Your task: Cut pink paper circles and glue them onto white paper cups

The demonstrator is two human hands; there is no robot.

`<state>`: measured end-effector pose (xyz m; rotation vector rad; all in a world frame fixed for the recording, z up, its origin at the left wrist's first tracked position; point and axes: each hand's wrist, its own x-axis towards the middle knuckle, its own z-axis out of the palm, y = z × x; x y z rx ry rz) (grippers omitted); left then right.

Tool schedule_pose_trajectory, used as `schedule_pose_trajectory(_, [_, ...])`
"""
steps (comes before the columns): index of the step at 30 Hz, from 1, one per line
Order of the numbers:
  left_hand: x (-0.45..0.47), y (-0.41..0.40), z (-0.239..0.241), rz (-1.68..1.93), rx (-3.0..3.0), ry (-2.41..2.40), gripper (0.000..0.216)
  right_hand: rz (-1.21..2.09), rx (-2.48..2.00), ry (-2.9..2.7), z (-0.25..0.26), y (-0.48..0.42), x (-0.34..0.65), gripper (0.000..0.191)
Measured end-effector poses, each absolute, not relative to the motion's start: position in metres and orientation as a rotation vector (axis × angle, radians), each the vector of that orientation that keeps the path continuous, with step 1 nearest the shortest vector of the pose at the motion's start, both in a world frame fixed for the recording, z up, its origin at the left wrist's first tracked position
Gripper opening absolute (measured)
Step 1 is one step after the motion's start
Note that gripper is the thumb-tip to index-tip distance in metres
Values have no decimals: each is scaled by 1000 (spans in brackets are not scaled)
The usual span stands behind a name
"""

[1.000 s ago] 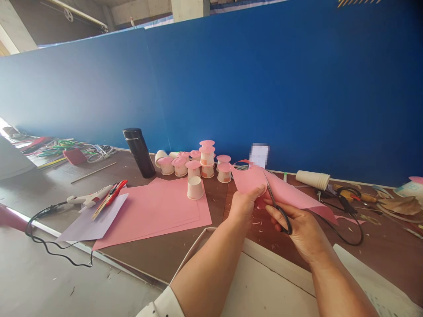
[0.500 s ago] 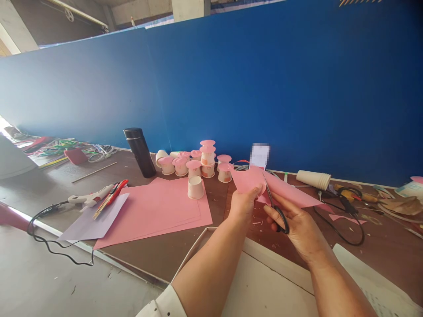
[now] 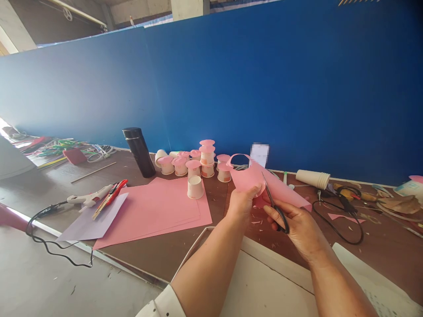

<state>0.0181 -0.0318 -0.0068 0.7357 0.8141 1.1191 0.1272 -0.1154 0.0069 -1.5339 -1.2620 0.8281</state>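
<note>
My left hand (image 3: 243, 201) pinches a sheet of pink paper (image 3: 248, 178) between thumb and fingers, holding it above the table. A curved opening has been cut in the sheet's far left part, leaving a thin strip around it. In my right hand (image 3: 292, 222) is a pair of scissors (image 3: 276, 207) with black handles. Their blades lie at the paper, close to my left thumb; whether they are parted is hard to see. Left of my hands, an upside-down paper cup (image 3: 195, 188) stands on flat pink sheets (image 3: 155, 211).
Several paper cups topped with pink discs (image 3: 194, 166) line the blue partition (image 3: 231, 79). A black flask (image 3: 139, 152), a glue gun (image 3: 89, 197) and a red utility knife (image 3: 110, 198) are on the left. Stacked white cups (image 3: 312, 179) and black cable (image 3: 346, 241) lie right.
The pink sheet has turned a little in my hands, and the curved opening with its thin strip now shows at the far left. Both hands keep their grip.
</note>
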Motion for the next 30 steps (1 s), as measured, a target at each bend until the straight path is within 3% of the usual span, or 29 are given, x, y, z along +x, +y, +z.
schedule_pose_trajectory(20, [14, -37, -1, 1027, 764, 821, 31, 777, -1514, -1262, 10, -116, 127, 38])
schedule_pose_trajectory(30, [16, -35, -2, 1097, 739, 768, 29, 765, -1534, -1263, 6, -115, 128, 52])
